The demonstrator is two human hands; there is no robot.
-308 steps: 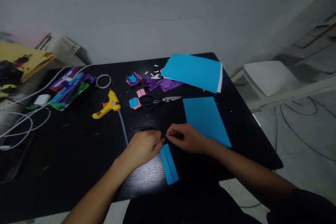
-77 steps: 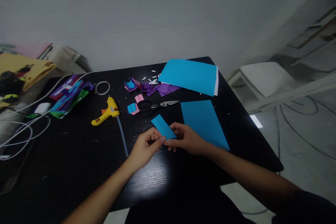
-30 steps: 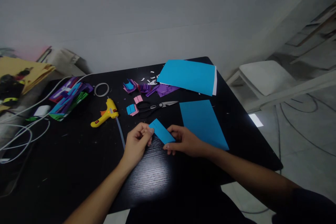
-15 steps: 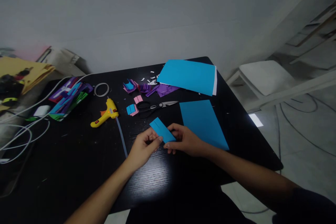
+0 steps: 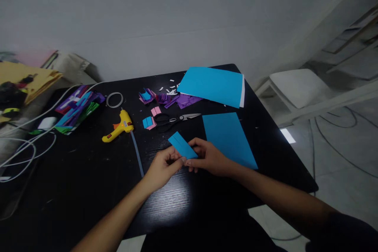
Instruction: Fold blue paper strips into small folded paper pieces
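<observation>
A small folded blue paper piece (image 5: 182,145) is held between my two hands above the black table (image 5: 97,193). My left hand (image 5: 165,166) grips its lower left edge, thumb on the near edge. On its right end, my right hand (image 5: 206,157) is closed with thumb and fingers around the corner. Both thumb tips nearly meet at the near edge. Just beyond the hands lie black-handled scissors (image 5: 174,119) and small pink and blue folded pieces (image 5: 149,122). A blue sheet (image 5: 228,138) lies flat beside my right hand.
A yellow glue gun (image 5: 119,126) with a glue stick lies left of the hands. Farther back are blue and white sheets (image 5: 214,86), purple paper (image 5: 187,100) and white scraps. White cables and a bundle of coloured strips (image 5: 78,108) are at left. A white stool (image 5: 298,86) stands right.
My left thumb has slid slightly right along the near edge of the blue piece, toward my right thumb. My right hand has barely moved.
</observation>
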